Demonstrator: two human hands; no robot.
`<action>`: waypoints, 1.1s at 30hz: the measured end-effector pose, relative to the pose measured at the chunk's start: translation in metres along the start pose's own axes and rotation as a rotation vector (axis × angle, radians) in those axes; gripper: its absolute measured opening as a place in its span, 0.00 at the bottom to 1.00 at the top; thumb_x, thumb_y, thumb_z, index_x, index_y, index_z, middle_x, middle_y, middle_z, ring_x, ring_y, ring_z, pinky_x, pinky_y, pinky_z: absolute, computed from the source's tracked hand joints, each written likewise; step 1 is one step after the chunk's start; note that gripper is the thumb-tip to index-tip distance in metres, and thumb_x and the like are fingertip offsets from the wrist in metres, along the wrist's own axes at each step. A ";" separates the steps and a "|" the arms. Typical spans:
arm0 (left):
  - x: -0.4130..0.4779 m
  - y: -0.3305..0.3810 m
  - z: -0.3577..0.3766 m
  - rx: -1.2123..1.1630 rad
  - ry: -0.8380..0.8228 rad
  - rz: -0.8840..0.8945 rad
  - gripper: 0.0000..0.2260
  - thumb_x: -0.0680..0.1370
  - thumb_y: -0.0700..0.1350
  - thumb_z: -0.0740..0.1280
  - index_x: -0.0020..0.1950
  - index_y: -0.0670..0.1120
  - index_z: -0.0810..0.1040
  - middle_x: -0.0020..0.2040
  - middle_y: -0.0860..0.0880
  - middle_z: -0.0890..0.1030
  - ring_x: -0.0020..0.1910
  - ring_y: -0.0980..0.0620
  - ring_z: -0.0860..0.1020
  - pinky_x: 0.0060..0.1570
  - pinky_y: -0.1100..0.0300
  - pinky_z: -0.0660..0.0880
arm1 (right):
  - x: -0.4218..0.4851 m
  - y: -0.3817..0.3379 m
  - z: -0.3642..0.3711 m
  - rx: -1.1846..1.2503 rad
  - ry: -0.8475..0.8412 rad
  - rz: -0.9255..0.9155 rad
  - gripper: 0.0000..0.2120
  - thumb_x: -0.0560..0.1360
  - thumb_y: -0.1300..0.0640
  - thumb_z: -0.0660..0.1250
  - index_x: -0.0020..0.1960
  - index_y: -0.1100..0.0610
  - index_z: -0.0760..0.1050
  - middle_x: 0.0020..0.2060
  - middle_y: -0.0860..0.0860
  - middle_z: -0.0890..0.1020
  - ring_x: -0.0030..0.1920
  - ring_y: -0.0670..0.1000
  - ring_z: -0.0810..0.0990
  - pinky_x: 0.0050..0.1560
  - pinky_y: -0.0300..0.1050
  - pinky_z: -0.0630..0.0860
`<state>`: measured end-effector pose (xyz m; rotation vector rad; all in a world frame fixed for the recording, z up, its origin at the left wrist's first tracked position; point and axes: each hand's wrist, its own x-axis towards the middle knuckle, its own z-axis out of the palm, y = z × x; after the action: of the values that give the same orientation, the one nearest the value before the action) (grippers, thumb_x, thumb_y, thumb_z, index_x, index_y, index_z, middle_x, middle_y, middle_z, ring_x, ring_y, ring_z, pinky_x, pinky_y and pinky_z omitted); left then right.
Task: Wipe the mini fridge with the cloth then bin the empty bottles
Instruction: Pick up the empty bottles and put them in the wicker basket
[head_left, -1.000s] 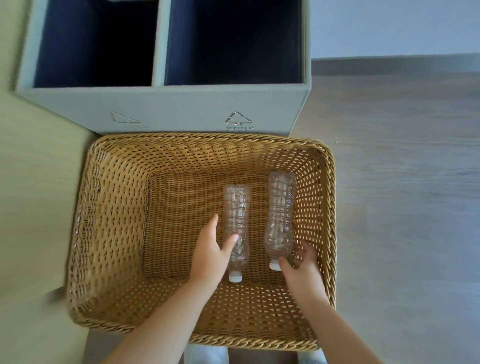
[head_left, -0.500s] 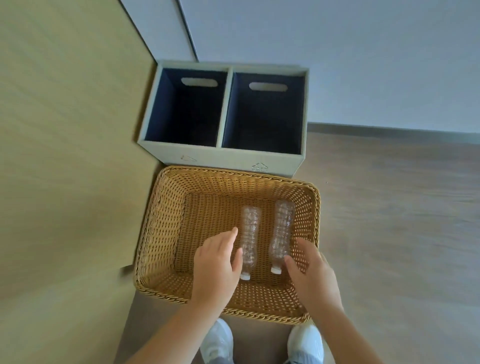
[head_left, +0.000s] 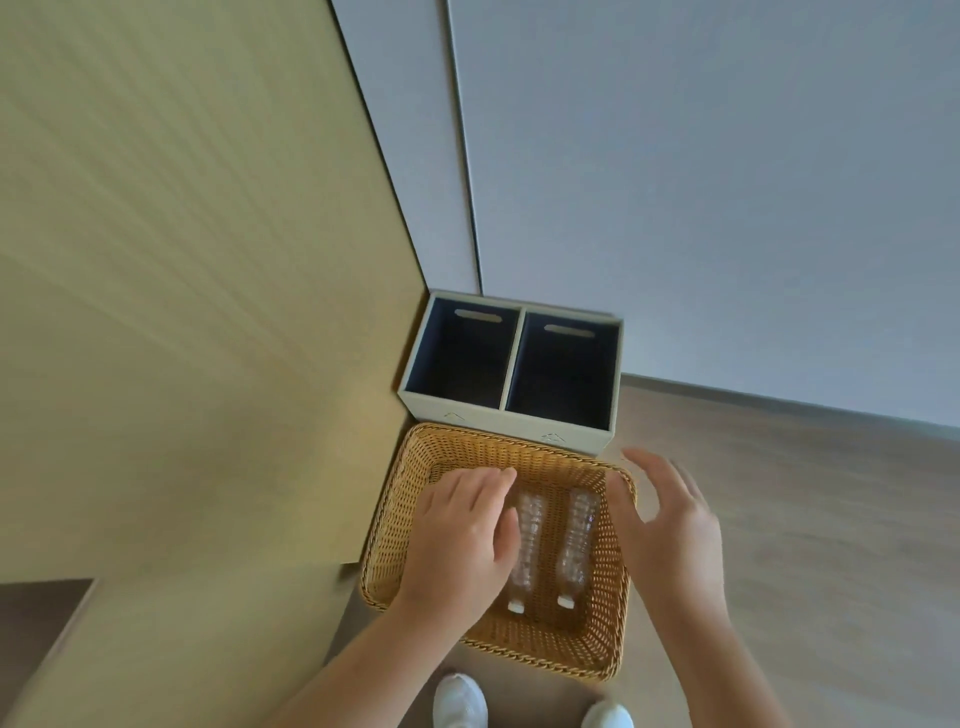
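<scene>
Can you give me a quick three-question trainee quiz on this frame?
1. True or false: both clear bottles lie flat in the wicker basket.
2. How many compartments does the grey bin have?
3. Which is empty? A) left hand B) right hand C) both

Key: 1 true. 2 two. 3 C, neither hand grips anything.
</scene>
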<state>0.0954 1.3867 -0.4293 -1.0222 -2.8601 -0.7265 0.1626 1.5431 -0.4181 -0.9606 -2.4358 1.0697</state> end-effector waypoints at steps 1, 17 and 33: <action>0.003 0.006 -0.016 0.007 0.012 -0.001 0.12 0.72 0.43 0.68 0.55 0.42 0.79 0.49 0.46 0.82 0.50 0.48 0.79 0.49 0.53 0.78 | 0.002 -0.015 -0.011 -0.006 0.019 -0.032 0.12 0.73 0.58 0.68 0.56 0.57 0.77 0.50 0.52 0.80 0.48 0.49 0.75 0.43 0.38 0.67; 0.029 0.083 -0.223 0.109 0.175 0.012 0.15 0.71 0.43 0.69 0.56 0.40 0.78 0.52 0.43 0.81 0.52 0.43 0.78 0.48 0.47 0.77 | -0.014 -0.174 -0.165 -0.138 0.199 -0.385 0.13 0.69 0.62 0.71 0.53 0.61 0.79 0.50 0.57 0.82 0.52 0.58 0.80 0.49 0.57 0.78; 0.012 0.099 -0.325 0.120 0.259 -0.003 0.14 0.69 0.42 0.72 0.52 0.40 0.80 0.51 0.42 0.81 0.51 0.42 0.79 0.47 0.47 0.76 | -0.059 -0.270 -0.214 -0.317 0.217 -0.576 0.14 0.64 0.61 0.75 0.50 0.59 0.81 0.49 0.56 0.83 0.52 0.59 0.80 0.50 0.60 0.75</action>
<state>0.1021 1.3204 -0.0962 -0.8407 -2.6476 -0.6268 0.1936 1.4821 -0.0753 -0.3713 -2.4974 0.3728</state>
